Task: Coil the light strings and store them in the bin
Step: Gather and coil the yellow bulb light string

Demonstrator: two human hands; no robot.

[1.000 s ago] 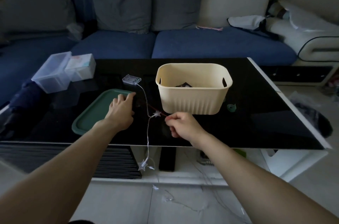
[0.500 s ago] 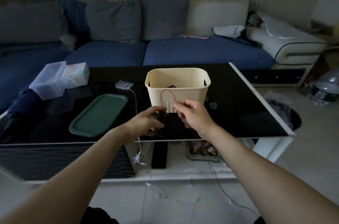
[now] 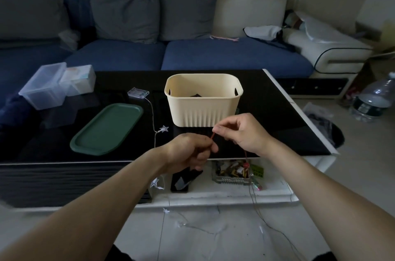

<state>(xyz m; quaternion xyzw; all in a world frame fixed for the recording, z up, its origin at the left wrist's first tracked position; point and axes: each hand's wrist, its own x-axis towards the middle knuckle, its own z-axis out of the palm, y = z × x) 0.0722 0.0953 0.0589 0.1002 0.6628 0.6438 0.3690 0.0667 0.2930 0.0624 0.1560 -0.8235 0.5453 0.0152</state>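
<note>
Where the near edge of the table (image 3: 277,111) meets the two hands, the left hand (image 3: 188,151) has its fingers curled round the lower end of a red wire (image 3: 212,136), and the right hand (image 3: 239,132), slightly farther and higher, pinches it between thumb and forefinger. Its short taut span slants up toward the right hand, with slack hanging below that wrist toward the floor. Just behind the right hand stands the cream bin (image 3: 203,106), so that hand looks better placed for feeding coils in.
</note>
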